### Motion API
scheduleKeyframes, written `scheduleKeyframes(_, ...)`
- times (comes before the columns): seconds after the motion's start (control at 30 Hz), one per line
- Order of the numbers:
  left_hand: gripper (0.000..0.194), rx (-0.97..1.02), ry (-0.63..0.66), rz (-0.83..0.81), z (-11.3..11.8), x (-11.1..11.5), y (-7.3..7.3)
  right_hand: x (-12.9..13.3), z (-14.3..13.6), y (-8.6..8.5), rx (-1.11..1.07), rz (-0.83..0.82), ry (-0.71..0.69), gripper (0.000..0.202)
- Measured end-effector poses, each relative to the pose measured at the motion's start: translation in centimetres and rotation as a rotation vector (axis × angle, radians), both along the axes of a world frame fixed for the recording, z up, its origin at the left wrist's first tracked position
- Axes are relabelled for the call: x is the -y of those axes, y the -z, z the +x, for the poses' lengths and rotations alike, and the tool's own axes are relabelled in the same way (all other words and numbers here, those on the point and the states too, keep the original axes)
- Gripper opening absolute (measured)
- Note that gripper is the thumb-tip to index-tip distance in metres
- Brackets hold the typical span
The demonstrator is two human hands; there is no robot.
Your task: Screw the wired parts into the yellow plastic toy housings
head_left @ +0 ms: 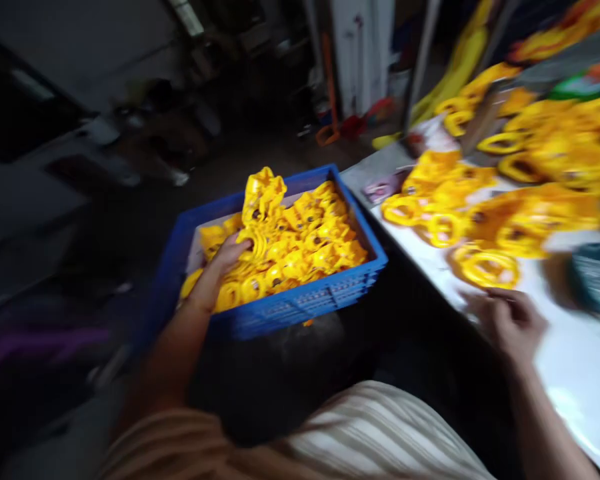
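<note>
Yellow rings point(260, 245) are sitting in my left fingers point(239, 248), at the left part of the blue crate point(305, 298). The fingers are closing in a narrow grip from the rings' left side, with the thumb showing against them. A lobed yellow part point(264, 193) is rising just above, and I cannot tell whether it is joined to the rings. Taken together, the two are running nearly upright in my view, leaning slightly right toward the top, while my left forearm is coming in slantwise from below left.

More yellow pieces point(305, 253) are filling the crate, mostly lying to the right of my grip and below it; whether the rings are resting on them or hanging just clear, I cannot tell.

My left hand is plainly the nearer one. My right fingers point(503, 319) are curling at the near edge of the worktop point(580, 363), well apart from the crate, and blur is hiding whether they are holding anything. A loose ring point(466, 265) is lying flat just beyond them, and a yellow pile point(570, 157) is spreading farther back. The worktop's long edge is running between my two hands, beside the crate's right wall.
</note>
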State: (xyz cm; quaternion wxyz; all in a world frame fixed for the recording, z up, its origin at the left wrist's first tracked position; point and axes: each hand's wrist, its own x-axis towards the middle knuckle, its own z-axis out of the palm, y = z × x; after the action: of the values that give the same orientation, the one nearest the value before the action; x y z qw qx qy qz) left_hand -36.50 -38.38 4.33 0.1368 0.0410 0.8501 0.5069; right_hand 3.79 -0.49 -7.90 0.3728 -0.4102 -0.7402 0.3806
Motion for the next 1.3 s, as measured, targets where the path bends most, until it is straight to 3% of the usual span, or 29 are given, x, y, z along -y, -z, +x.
scheduleKeyframes(0.07, 0.035, -0.003, 0.154, 0.092, 3.5, -5.0, 0.6, 1.7, 0.5, -0.9, -0.028, -0.051, -0.078, 0.022)
scheduleKeyframes(0.13, 0.022, 0.023, 0.339, 0.163, 8.5, -10.4, 1.4, 4.2, 1.3, -2.2, -0.049, -0.123, -0.182, 0.024)
scheduleKeyframes(0.2, 0.016, 0.081, 0.551, 0.193, 15.0, -15.7, 2.6, 7.0, 2.6, -3.5, -0.079, -0.191, -0.306, 0.026)
scheduleKeyframes(0.27, 0.013, 0.126, 0.72, 0.206, 22.1, -20.5, 4.0, 9.1, 4.8, -4.7, -0.107, -0.186, -0.301, 0.033)
scheduleKeyframes(0.4, 0.021, 0.175, 0.962, 0.207, 34.3, -27.1, 6.9, 10.6, 11.2, -6.0, -0.065, -0.062, 0.015, 0.031)
scheduleKeyframes(0.47, 0.022, 0.175, 1.062, 0.204, 38.1, -29.0, 7.9, 10.6, 14.4, -6.2, -0.014, -0.007, 0.216, 0.028)
scheduleKeyframes(0.53, 0.025, 0.183, 1.163, 0.196, 40.5, -30.4, 8.7, 10.5, 16.6, -5.8, 0.038, 0.016, 0.355, 0.027)
scheduleKeyframes(0.63, 0.026, 0.216, 1.275, 0.158, 42.3, -31.6, 9.4, 10.0, 17.9, -4.6, 0.102, 0.0, 0.456, 0.025)
scheduleKeyframes(0.73, 0.025, 0.238, 1.305, 0.115, 42.9, -31.9, 9.4, 9.4, 17.8, -3.2, 0.124, -0.006, 0.489, 0.027)
scheduleKeyframes(0.87, 0.045, 0.497, 1.348, 0.163, 42.3, -31.6, 8.1, 8.7, 17.8, -2.2, 0.072, 0.026, 0.477, 0.028)
scheduleKeyframes(0.97, 0.056, 0.683, 1.283, 0.204, 41.0, -31.5, 7.4, 8.4, 18.8, -2.1, 0.031, 0.069, 0.504, 0.028)
scheduleKeyframes(1.1, 0.056, 0.547, 1.185, 0.175, 39.2, -31.6, 8.0, 8.7, 21.5, -2.5, 0.148, 0.118, 0.635, 0.03)
scheduleKeyframes(1.2, 0.056, 0.416, 1.147, 0.145, 38.5, -31.5, 8.9, 9.3, 23.6, -2.8, 0.362, 0.057, 0.64, 0.031)
scheduleKeyframes(1.3, 0.046, 0.177, 1.212, 0.063, 37.9, -31.3, 9.1, 9.9, 24.9, -3.5, 0.564, -0.015, 0.627, 0.035)
